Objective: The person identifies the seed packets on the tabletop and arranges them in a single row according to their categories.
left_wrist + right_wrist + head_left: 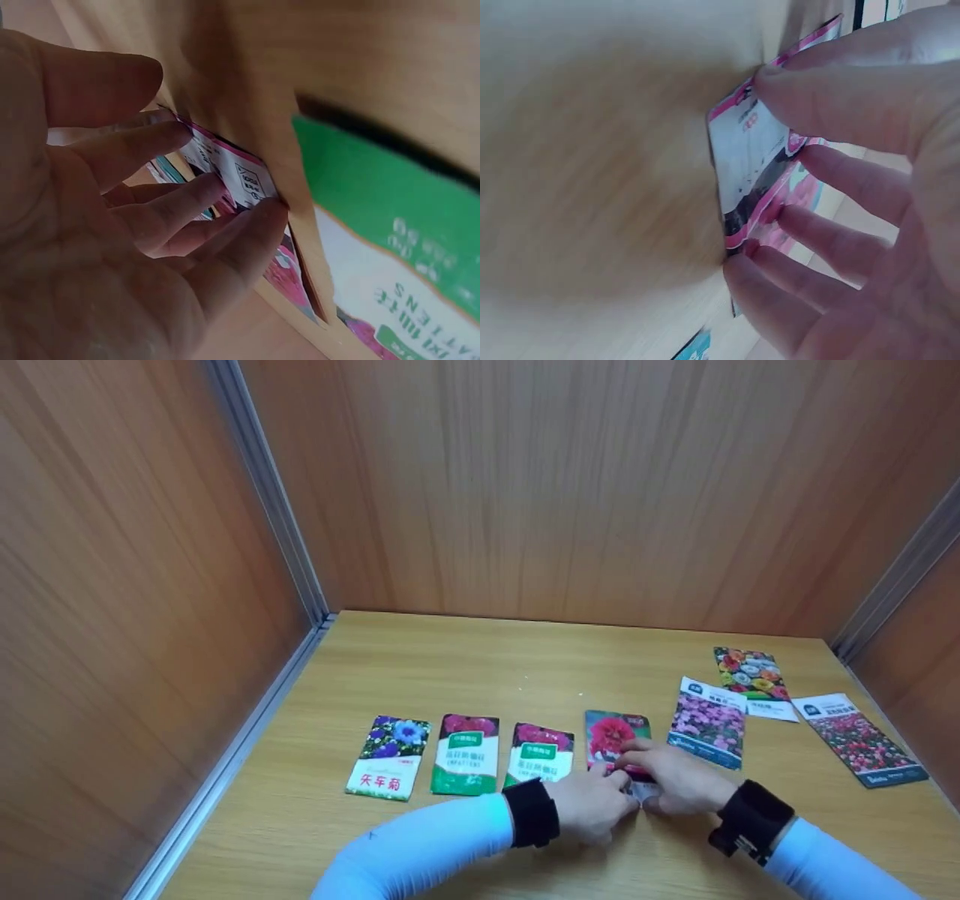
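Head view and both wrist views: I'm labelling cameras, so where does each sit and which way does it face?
Head: worn on the head, facing forward and down at the table; left hand, right hand and pale sleeves show.
Left wrist: worn there, facing past the palm toward the red-flower packet; the left hand fills the image's left.
Right wrist: worn there, facing that packet and the tabletop; the right hand enters from the image's right.
Shared: both wrist views show that packet.
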Demonstrator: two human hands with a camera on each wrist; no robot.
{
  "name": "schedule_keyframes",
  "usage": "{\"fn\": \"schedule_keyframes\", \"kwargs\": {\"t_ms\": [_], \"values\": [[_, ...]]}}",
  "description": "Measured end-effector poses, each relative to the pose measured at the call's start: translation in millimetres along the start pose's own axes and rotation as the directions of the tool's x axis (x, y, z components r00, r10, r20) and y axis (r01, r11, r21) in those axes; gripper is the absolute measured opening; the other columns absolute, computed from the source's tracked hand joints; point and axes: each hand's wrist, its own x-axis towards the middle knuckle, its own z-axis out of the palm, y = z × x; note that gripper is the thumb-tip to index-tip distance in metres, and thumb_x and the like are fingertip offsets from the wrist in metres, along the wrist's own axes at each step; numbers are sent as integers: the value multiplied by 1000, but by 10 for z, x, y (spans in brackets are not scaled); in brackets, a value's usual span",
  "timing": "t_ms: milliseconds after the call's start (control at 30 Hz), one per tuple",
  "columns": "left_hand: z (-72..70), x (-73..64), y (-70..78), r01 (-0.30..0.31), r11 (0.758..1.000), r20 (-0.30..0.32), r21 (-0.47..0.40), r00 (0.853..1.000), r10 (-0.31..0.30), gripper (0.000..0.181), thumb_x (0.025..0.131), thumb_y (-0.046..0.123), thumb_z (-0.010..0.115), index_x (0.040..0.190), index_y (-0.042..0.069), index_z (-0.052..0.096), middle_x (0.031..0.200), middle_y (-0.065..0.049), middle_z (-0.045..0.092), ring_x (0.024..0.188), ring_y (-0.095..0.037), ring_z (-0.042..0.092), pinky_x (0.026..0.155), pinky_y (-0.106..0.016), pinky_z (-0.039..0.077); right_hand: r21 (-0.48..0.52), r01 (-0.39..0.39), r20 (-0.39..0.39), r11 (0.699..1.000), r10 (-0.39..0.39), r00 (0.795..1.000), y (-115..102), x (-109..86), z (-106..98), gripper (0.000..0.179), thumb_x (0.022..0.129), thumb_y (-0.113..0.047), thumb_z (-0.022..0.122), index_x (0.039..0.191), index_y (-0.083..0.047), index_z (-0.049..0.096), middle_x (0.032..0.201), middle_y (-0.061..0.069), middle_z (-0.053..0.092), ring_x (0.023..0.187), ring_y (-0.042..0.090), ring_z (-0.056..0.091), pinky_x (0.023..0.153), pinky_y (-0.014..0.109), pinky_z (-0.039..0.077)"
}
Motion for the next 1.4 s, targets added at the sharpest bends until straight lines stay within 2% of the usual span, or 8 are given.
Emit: {"fn": "schedule_keyframes", "kwargs": {"t_ms": [200,433,533,667,733,933,1167,1400], "values": [[47,-84,56,-59,997,-36,52,997,61,56,95,42,78,147,32,61,152,5,50,125,-17,49,107,-31,48,8,-17,14,1000,17,1000,-75,-94,40,63,81,-5,87,138,-22,69,158,9,51,143,42,49,112,69,42],[41,-113,-11,-82,996,-70,30,994,83,56,92,37,84,144,33,65,147,6,54,120,-14,50,100,-25,49,30,-22,18,999,21,1000,-81,-117,43,63,82,-7,87,140,-21,69,160,7,50,146,42,47,113,69,41],[59,-163,-85,-44,995,-135,92,989,57,62,88,39,87,144,32,64,147,2,54,124,-18,50,98,-26,51,36,-15,23,999,15,1000,-81,-125,58,64,82,-7,87,141,-21,68,160,7,49,146,42,46,113,69,41],[96,-273,-234,56,989,-213,137,977,-25,71,85,33,87,150,30,58,148,-6,53,130,-25,49,102,-34,54,13,30,14,999,-30,999,-98,-115,65,63,81,-8,88,139,-20,69,159,9,50,146,42,47,113,68,41],[112,-326,-312,99,987,-218,130,974,-68,72,85,30,87,151,29,58,149,-7,53,133,-26,49,104,-37,54,2,49,11,999,-49,999,-114,-99,66,61,80,-9,88,137,-19,70,159,9,50,145,42,47,114,68,41],[190,-383,-467,175,975,-207,140,968,-144,71,85,33,84,151,25,60,139,-5,59,119,-22,52,97,-36,56,13,27,39,1000,-28,999,-147,-50,66,60,81,-11,87,137,-24,70,160,3,49,145,38,48,114,66,41],[199,-301,-484,257,954,-213,153,951,-222,65,87,32,81,149,24,61,132,-6,62,115,-25,53,92,-40,58,34,-2,39,999,0,999,-137,-29,44,62,81,-8,88,138,-25,70,160,2,49,146,39,47,114,68,40],[168,-220,-474,321,931,-226,174,933,-280,59,87,31,78,143,21,64,128,-7,63,109,-24,53,87,-39,58,40,12,41,999,-14,999,-95,-31,12,63,80,-8,87,137,-26,71,158,2,50,145,37,48,115,66,40]]}}
